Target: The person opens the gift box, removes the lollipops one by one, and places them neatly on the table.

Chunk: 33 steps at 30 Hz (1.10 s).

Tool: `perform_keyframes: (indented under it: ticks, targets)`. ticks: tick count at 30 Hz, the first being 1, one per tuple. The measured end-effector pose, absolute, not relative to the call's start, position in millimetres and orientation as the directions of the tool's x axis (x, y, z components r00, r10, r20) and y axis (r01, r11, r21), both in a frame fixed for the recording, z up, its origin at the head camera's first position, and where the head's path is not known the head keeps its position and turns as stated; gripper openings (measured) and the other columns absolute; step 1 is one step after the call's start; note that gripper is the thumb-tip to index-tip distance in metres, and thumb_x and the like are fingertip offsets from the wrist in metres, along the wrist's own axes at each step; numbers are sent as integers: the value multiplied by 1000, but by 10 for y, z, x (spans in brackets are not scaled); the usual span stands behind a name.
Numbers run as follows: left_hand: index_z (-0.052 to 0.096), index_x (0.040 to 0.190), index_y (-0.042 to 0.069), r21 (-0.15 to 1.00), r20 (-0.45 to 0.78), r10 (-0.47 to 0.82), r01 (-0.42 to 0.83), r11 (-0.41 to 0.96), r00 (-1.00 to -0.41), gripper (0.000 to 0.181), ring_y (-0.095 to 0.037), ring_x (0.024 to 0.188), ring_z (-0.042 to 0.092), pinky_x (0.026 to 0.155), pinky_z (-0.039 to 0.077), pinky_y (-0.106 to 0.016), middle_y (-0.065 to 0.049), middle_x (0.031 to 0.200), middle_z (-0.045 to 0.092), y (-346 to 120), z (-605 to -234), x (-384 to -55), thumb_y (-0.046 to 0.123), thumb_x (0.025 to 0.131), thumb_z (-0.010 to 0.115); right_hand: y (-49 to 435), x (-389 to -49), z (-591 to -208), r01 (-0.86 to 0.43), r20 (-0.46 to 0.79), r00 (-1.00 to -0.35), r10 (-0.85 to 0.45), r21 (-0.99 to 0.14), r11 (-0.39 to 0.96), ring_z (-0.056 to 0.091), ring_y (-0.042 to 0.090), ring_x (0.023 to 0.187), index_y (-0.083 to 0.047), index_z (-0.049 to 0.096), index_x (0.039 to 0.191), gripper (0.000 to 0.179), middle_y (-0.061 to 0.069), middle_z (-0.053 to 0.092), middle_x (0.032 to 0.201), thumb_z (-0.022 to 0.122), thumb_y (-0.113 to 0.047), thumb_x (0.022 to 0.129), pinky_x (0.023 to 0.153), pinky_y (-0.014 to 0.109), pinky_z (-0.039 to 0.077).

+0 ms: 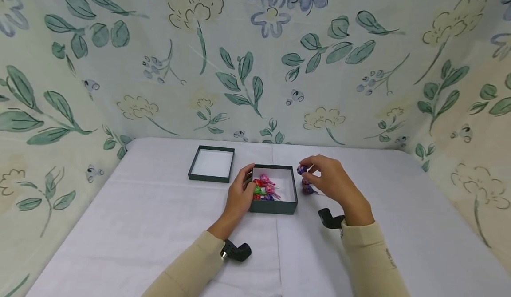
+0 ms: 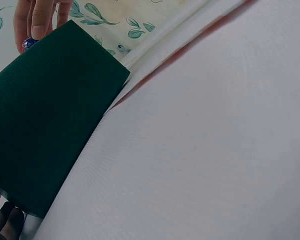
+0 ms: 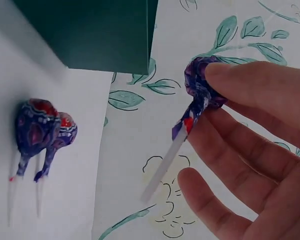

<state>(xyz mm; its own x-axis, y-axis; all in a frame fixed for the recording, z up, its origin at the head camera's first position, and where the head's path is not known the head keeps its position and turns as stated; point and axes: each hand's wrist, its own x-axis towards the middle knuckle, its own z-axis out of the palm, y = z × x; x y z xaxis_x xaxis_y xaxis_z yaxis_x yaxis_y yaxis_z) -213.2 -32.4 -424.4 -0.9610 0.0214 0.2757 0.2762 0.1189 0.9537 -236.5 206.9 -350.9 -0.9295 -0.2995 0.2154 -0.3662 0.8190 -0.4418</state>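
My right hand (image 1: 332,179) pinches a purple-wrapped lollipop (image 3: 202,82) by its candy head between thumb and fingers, its white stick slanting down. It is held just beyond the right wall of a dark green box (image 1: 273,207). Inside the box, on its white floor, lie several lollipops (image 1: 265,188) in pink, red, green and purple wrappers. My left hand (image 1: 239,194) grips the left side of the box, its thumb near the front corner. Below my right hand, two purple lollipops (image 3: 37,127) lie side by side on the table.
The box's lid (image 1: 191,177), white inside with a dark green rim, lies behind and left of the box. A white cloth covers the table (image 1: 159,235). Floral fabric (image 1: 239,66) hangs behind it and at both sides.
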Motion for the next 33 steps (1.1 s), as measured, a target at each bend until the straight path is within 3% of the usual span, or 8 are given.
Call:
perform_keyframes:
  ticks: [12,24,33]
  targets:
    - [45,140,4,953,281,19,281,112,-960,48,-37,131,44,108,36,-47,-17,143,46,-323,-4280,-2165,-4,92,44,2217,-2321,-3685,-392,156,-920,-360,-421,818,63,18,88,-7,67,111,28,3,68,101,72,-4,83,79,43,55]
    - [45,141,7,953,269,16,269,137,-963,49,-35,132,44,108,36,-45,-17,144,45,-315,-4254,-2144,-3,93,43,2297,-2310,-3824,-405,95,-907,-411,-469,785,62,17,87,-6,66,111,29,4,68,106,71,1,82,81,42,55]
    - [45,141,8,956,256,17,255,146,-967,49,-35,132,43,109,36,-44,-16,145,44,-312,-4227,-2124,-3,93,43,2308,-2311,-3854,-335,30,-933,-359,-440,833,60,20,89,-10,69,103,24,2,65,97,73,-1,80,82,43,55]
